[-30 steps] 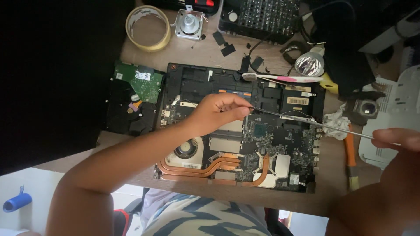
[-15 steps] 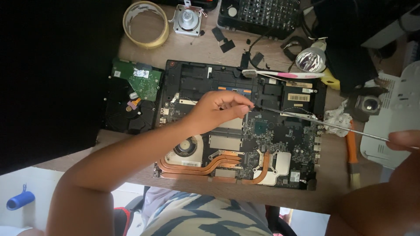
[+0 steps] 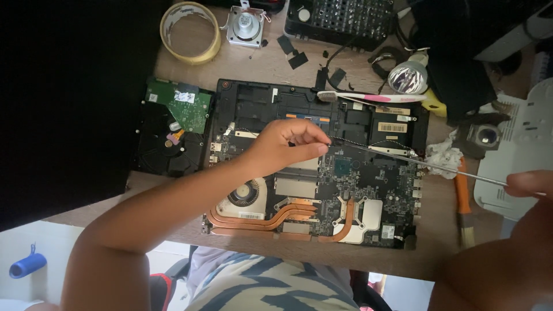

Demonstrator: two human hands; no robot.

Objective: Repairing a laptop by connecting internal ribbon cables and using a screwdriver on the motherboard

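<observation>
Over the bench's middle, left hand (image 3: pixel 288 144) pinches a thin, bendy wire (image 3: pixel 368 147); right hand (image 3: pixel 530 183) holds its stiff rod (image 3: pixel 461 171).

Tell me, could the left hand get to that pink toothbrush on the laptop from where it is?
Probably yes. The left hand is pinching a thin wire over the open laptop, and the toothbrush lies uncovered along the far edge, with nothing standing between them. It would likely have to let go of the wire first.
</observation>
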